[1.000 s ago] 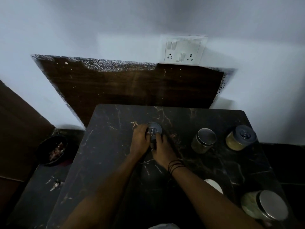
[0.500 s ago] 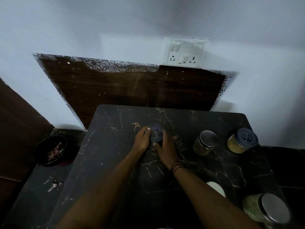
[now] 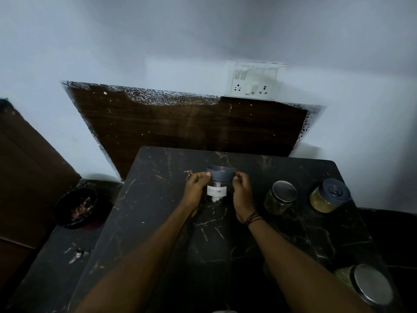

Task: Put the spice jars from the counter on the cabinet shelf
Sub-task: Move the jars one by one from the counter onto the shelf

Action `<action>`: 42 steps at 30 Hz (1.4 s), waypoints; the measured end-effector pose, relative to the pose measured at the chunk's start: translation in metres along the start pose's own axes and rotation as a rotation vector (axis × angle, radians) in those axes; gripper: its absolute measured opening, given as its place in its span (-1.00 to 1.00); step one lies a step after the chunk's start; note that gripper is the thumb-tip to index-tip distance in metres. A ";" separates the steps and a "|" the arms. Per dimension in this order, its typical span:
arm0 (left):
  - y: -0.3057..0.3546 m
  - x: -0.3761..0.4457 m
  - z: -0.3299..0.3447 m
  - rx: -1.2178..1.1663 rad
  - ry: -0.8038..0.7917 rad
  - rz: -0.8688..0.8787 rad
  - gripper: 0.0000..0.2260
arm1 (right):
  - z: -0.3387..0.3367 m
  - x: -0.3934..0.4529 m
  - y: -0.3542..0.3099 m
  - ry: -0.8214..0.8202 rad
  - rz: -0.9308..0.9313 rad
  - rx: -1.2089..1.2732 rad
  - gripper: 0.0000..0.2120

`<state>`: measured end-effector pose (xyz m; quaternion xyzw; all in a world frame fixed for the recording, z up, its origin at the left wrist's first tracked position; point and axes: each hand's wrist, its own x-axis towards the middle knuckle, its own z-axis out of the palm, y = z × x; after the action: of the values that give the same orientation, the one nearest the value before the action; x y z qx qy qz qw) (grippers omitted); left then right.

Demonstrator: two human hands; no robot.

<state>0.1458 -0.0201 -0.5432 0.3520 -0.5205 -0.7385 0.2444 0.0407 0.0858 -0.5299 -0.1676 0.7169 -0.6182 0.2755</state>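
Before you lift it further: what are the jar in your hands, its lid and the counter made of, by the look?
The held jar looks like clear glass or plastic: you see through it, and a white label is stuck on. Its lid is matte grey, probably plastic, with no shine. The counter looks like polished black marble or a marble-look slab, with pale veins. Both hands grip the jar at its sides.

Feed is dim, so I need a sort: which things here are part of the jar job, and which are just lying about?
Job: held jar, in left hand and right hand; steel-lid jar; grey-lid jar; near jar; counter.

Lying about: black bowl; wall socket; wood panel.
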 end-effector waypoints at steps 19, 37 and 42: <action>0.158 -0.023 0.050 0.021 0.144 0.432 -0.86 | -0.027 -0.006 -0.156 -0.291 -0.337 0.172 -0.58; 0.492 -0.107 0.157 0.012 -0.123 0.992 -0.84 | -0.077 -0.048 -0.488 0.128 -1.065 0.221 -0.88; 0.539 -0.095 0.188 0.023 0.063 1.036 -0.73 | -0.079 -0.030 -0.537 0.302 -1.050 0.170 -0.86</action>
<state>0.0576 -0.0210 0.0291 0.0727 -0.6268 -0.5040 0.5898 -0.0368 0.0694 0.0075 -0.3891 0.5161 -0.7454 -0.1632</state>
